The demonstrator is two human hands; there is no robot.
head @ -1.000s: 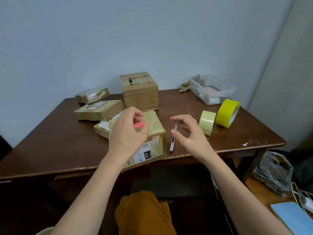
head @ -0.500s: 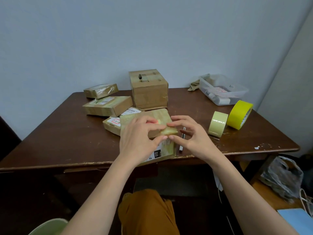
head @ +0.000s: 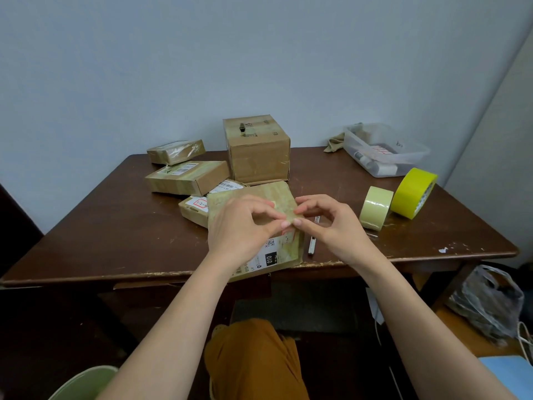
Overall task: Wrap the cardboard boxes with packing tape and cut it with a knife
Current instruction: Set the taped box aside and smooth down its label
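Table, dark wood w/ chipped front edge, carries the lot. Box in hand sits at the near edge, part overhanging, already tape-shiny, labels on its front face. Other boxes behind it. Two tape rolls stand to the right. Knife lies just right of the box. L hand and R hand both w/ narrow pinch grip at the box's top-right corner, prob. on a tape end. Best: press flat from corner outward, keep box steady, no creases.

light: soft, even, dimmish | shadows: faint | glare: slight on table | edges: wide-angle bending
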